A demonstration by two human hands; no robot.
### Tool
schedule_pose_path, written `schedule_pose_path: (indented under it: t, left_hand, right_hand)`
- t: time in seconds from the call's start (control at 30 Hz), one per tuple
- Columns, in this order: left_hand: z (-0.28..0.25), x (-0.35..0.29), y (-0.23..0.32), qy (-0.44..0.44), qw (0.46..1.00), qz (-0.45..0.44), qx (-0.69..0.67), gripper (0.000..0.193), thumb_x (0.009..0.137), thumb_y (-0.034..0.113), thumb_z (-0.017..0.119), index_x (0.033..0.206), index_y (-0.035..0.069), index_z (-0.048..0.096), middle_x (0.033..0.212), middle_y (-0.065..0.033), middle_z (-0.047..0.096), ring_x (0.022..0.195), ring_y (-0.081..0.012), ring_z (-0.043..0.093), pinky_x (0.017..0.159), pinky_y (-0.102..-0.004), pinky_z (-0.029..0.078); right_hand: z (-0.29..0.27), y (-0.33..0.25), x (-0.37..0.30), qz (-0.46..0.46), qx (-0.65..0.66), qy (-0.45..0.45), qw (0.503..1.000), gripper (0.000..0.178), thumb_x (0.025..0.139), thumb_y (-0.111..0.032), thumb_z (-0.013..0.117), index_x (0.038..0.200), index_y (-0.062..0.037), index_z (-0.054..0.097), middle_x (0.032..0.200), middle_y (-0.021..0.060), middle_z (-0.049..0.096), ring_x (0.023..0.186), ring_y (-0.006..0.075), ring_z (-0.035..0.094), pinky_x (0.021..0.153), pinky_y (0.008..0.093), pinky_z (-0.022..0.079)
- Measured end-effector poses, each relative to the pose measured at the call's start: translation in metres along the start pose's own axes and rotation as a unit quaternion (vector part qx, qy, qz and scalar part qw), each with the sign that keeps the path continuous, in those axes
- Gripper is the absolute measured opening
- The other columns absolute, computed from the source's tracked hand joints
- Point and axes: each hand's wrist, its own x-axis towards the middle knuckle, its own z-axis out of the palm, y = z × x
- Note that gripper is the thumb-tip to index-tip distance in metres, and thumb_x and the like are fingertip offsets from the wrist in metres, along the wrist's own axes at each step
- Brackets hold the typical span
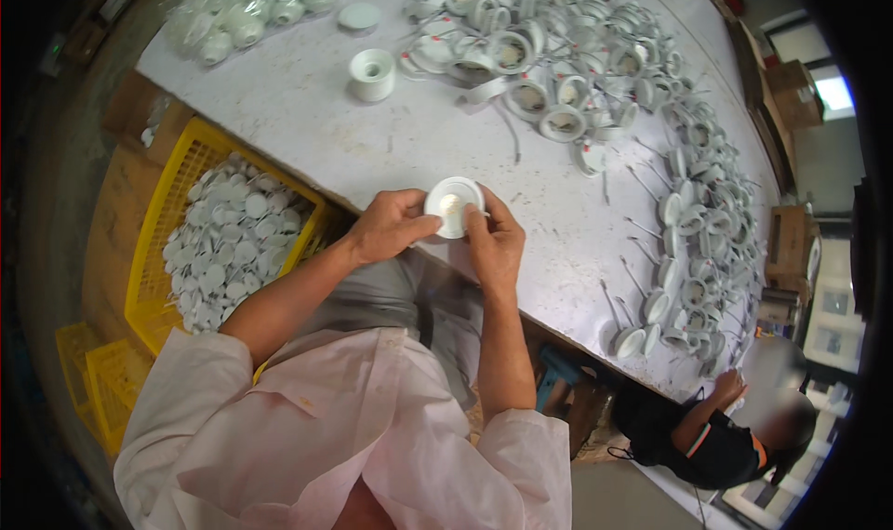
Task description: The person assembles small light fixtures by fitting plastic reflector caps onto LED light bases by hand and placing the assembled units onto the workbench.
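Between my two hands, over the near edge of the table, is a round white light fitting [456,184] with a raised rim and a pale yellowish centre. My left hand [386,226] grips its left side, the thumb on the lower rim. On the other side my right hand [499,240] holds it too, thumb pressed near the centre and fingers behind. Farther off on the white table [307,111] stands a thick white cup-shaped part [372,74] with a round hole, and behind it lies a flat white disc [359,16].
Many similar fittings with wires [564,122] spread across the table's far and right side. A clear bag of white parts [246,29] lies far left. Beside me, a yellow crate [149,260] holds small white discs [223,241]. Another person [712,442] sits at the right.
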Motion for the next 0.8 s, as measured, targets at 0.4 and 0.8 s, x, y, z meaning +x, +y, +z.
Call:
schedule_pose_path:
  t: [0.4, 0.8]
  left_hand:
    - [0.008, 0.018, -0.008, -0.072, 0.996, -0.043, 0.028, 0.021, 0.092, 0.012, 0.057, 0.107, -0.002, 0.059, 0.081, -0.0018, 0.061, 0.060, -0.0044, 0.049, 0.054, -0.0190, 0.040]
    - [0.056, 0.056, -0.011, -0.130, 0.990, -0.058, 0.006, 0.037, 0.090, 0.018, 0.062, 0.118, -0.005, 0.053, 0.102, -0.0180, 0.066, 0.086, -0.0164, 0.065, 0.067, -0.0261, 0.053]
  right_hand:
    - [-0.033, -0.029, 0.002, -0.328, -0.407, -0.096, 0.847, 0.072, 0.059, -0.018, 0.082, 0.124, -0.0074, 0.053, 0.127, 0.0133, 0.048, 0.103, 0.0325, 0.051, 0.087, 0.0406, 0.046]
    - [-0.108, -0.031, 0.027, -0.311, -0.385, -0.103, 0.863, 0.068, 0.059, -0.014, 0.081, 0.122, -0.0075, 0.056, 0.122, 0.0123, 0.055, 0.101, 0.0301, 0.053, 0.090, 0.0386, 0.044]
